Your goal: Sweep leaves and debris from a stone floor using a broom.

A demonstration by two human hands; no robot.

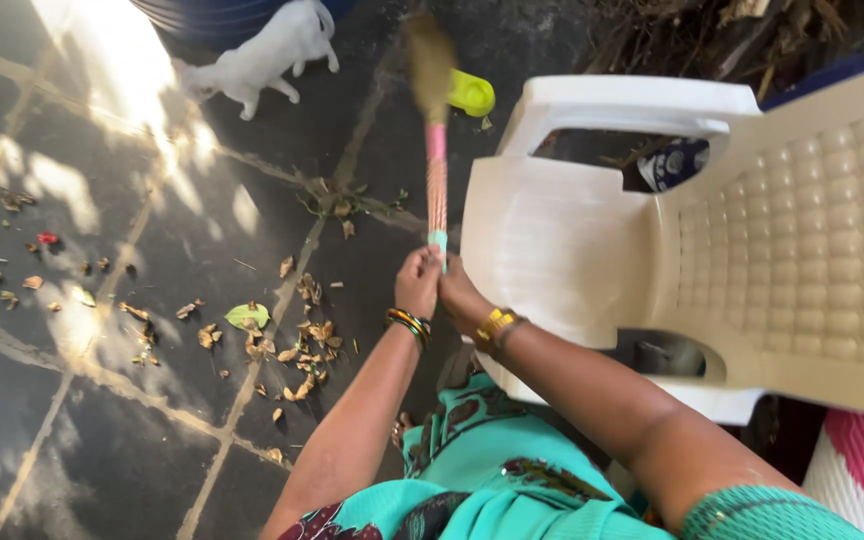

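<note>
Gripping broom [436, 170] handle: left hand [418, 283], right hand [462, 295] both closed | chair [572, 240] edge touching right | leaves [292, 345], open floor [102, 420] left

One printed package [676, 162] shows, up and to the right of the hands [440, 285], seen through the gap in the white plastic chair [572, 240]. It looks rounded, dark blue with white markings, and is mostly hidden.

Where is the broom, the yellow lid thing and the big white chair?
broom [437, 180]: head view, on its pink handle.
yellow lid [472, 93]: head view, on its top face.
white chair [552, 240]: head view, on the seat.
</note>
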